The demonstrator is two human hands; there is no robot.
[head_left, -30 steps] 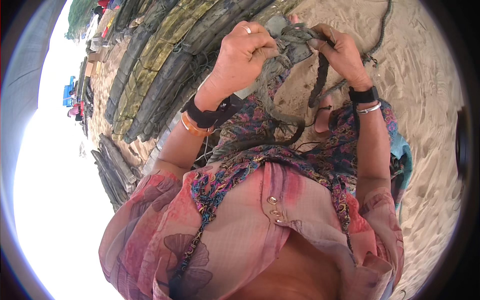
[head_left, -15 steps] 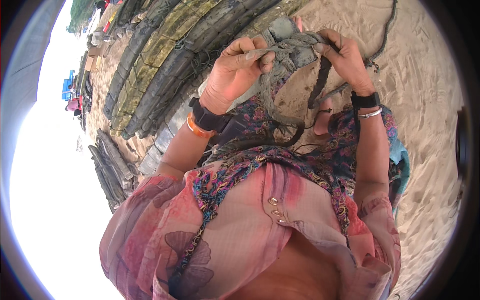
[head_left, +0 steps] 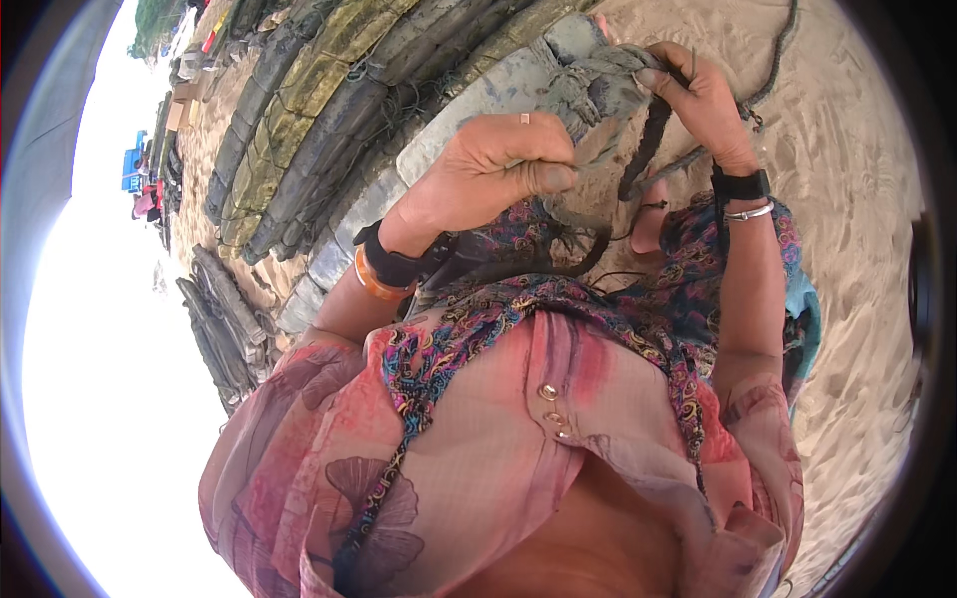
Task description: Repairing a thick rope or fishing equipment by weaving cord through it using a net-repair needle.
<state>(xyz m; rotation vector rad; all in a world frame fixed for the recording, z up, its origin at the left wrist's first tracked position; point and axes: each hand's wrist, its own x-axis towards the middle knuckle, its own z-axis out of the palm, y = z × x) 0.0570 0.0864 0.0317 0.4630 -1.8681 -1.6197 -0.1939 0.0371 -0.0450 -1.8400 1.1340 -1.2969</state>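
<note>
My left hand (head_left: pixel 498 167) is closed in a pinch on a thin grey-green strand of rope, with the thumb pressed to the bent fingers. That strand runs right and up toward a knotted grey rope (head_left: pixel 610 72). The knot lies against the end of a long, pale grey wrapped bundle (head_left: pixel 478 100). At the knot's right side my right hand (head_left: pixel 703 108) grips the rope between thumb and fingers. A dark, thick rope (head_left: pixel 650 145) hangs below the right hand and loops back over my lap. The inside of each grip is partly hidden.
Long black and yellow-brown bundles (head_left: pixel 309 130) tied with cord lie at the upper left. Shorter dark bundles (head_left: pixel 221 324) rest further left. Sand (head_left: pixel 847 249) spreads to the right, crossed by another dark rope (head_left: pixel 781 60). Cardboard boxes (head_left: pixel 182 107) and a blue object (head_left: pixel 133 164) stand far off.
My left hand has moved down and away from the knot, drawing the strand out. The right hand stays at the knot, shifted slightly. More of the pale bundle shows now.
</note>
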